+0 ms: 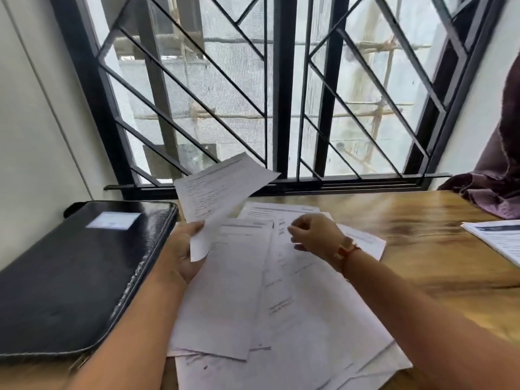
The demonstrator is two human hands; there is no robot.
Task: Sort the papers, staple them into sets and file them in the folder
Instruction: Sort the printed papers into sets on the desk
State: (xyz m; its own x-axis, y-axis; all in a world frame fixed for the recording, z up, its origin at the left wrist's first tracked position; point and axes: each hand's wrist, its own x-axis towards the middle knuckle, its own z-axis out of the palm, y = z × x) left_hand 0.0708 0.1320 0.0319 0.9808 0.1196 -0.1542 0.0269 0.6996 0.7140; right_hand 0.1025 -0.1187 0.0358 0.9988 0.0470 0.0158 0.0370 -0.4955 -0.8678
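Sheet (222, 190) pinched by one corner in my left hand (183, 251) may slip; whether my right hand (313, 235) holds anything, I cannot tell.

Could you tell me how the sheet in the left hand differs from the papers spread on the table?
The held sheet is raised and curled, gripped by the left hand; the spread papers lie flat on the table. The held sheet stands alone; the spread papers overlap each other. Both are white with printed text.
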